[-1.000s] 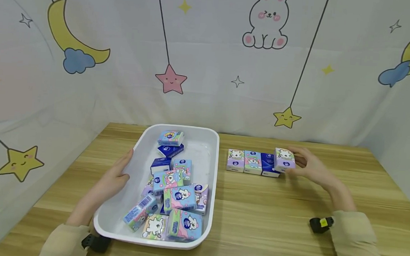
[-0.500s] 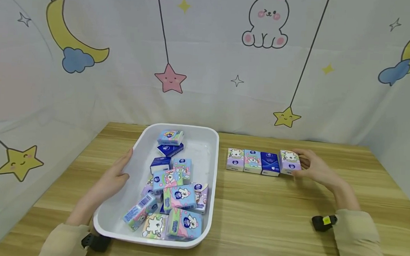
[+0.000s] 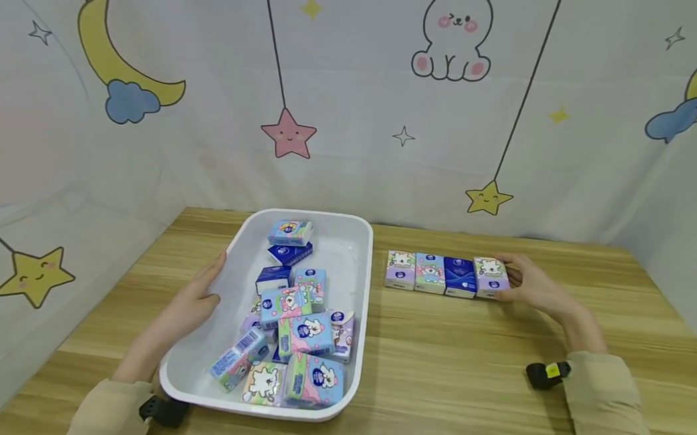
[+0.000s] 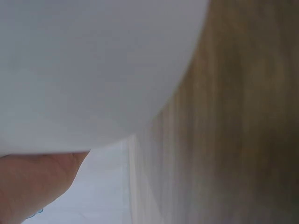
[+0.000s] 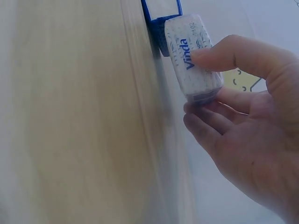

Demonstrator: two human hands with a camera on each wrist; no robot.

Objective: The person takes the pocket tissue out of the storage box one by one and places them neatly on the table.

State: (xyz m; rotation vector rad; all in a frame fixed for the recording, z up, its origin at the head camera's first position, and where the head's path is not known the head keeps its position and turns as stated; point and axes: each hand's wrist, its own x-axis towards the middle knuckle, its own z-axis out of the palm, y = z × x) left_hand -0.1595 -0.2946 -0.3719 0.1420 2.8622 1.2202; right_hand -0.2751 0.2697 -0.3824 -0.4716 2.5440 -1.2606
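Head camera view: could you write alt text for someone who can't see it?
A person's right hand holds a small lilac tissue pack at the right end of a row of four packs on a wooden table. Their left hand rests on the rim of a white plastic tray piled with more packs.

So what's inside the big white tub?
The white plastic tub holds a jumble of small colourful tissue packs, some dark blue, some with cartoon bears. They overlap, so the ones beneath and the tub's floor there are hidden. The left hand rests on its rim.
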